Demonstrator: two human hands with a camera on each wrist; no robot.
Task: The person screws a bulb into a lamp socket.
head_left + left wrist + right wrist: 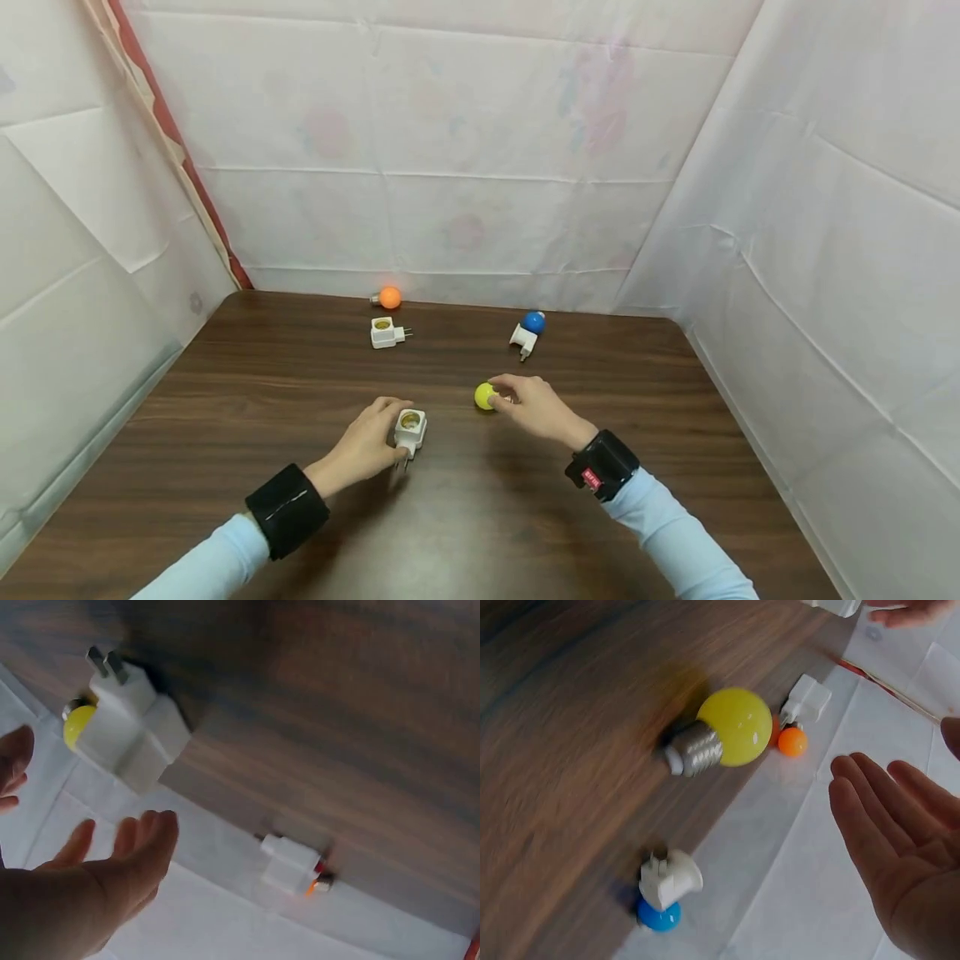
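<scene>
My left hand (365, 443) reaches around a white plug-in bulb socket (410, 427) lying on the table. In the left wrist view a gap shows between the fingers and this socket (135, 731), whose two metal prongs point away from the hand. Beside a yellow light bulb (486, 397) is my right hand (537, 408), fingers spread and partly over it. The right wrist view has the bulb (735, 727) on its side, its silver screw base bare, with the right hand (900, 832) apart from it and nothing in the palm.
Farther back on the brown wooden table (300, 367) lie an orange bulb (389, 297) and a second white socket (384, 332). At the back right a blue bulb (533, 322) lies against another white socket (524, 338). White sheets (465, 150) hang behind and on both sides.
</scene>
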